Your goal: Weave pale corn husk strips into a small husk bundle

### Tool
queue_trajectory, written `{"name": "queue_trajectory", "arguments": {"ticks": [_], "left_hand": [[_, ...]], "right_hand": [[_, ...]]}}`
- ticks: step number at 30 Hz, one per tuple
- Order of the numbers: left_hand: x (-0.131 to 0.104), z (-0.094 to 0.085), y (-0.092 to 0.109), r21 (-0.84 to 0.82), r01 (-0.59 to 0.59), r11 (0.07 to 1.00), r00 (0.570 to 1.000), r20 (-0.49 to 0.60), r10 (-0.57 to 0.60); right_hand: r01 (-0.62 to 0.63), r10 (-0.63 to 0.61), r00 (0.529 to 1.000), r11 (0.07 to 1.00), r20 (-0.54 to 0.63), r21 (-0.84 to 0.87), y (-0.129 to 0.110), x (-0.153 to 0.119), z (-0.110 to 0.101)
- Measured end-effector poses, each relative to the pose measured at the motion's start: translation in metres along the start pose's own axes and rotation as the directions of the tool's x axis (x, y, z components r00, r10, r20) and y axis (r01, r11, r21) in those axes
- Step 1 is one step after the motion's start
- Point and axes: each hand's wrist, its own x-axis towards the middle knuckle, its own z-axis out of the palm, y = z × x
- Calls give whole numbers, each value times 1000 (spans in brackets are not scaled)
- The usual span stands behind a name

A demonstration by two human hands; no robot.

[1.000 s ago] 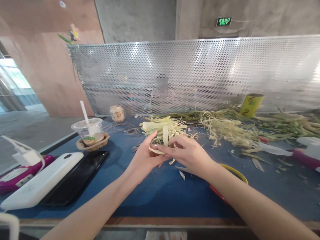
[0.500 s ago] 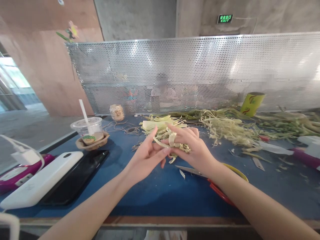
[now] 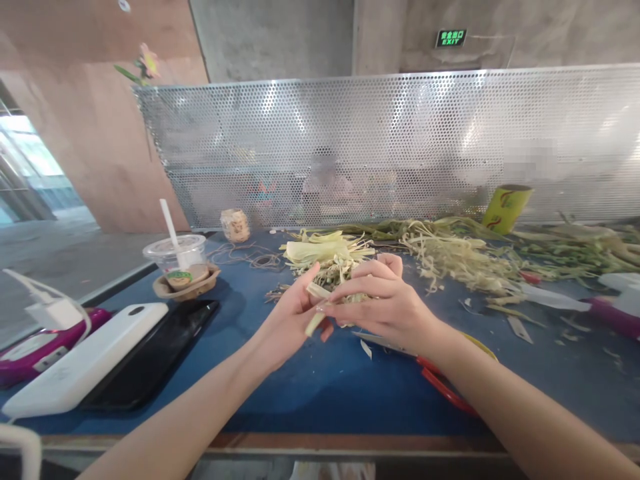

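My left hand is closed round a pale green plant strip, its thumb pointing up. My right hand reaches across from the other side, fingers pressed onto the same strip close to the left hand. One flat end of the strip sticks out below the fingertips; the rest is partly hidden by the fingers. Just behind the hands lies a bunch of pale, leaf-like strips with crumpled bits in front of it. Scissors with red and yellow handles lie under my right wrist.
On the left are a lidded plastic cup in a cardboard holder, a black phone, a white power bank and a purple power strip. Shredded fibres, a yellow roll and a perforated metal screen stand behind.
My right fingers have moved left and folded down over the strip. The strip, looped at the right fingers before, now has its end poking out below the left hand's fingertips.
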Motion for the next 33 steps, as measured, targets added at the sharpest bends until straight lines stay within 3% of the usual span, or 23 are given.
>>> {"name": "queue_trajectory", "arguments": {"ticks": [7, 14, 22, 27, 33], "left_hand": [[-1, 1, 0, 138, 52, 989, 998, -35, -48], [-2, 0, 0, 181, 107, 978, 994, -29, -103], [-1, 1, 2, 214, 86, 973, 996, -28, -82], [-2, 1, 4, 189, 91, 978, 996, -40, -85], [-3, 1, 6, 226, 96, 969, 995, -13, -95]], "right_hand": [[-48, 46, 992, 999, 114, 18, 2, 2, -2], [-94, 53, 969, 982, 240, 161, 7, 1, -7], [-255, 189, 961, 886, 201, 387, 3, 7, -5], [-384, 340, 923, 850, 182, 360, 4, 5, -7], [-366, 284, 917, 878, 281, 308, 9, 3, -12]]}}
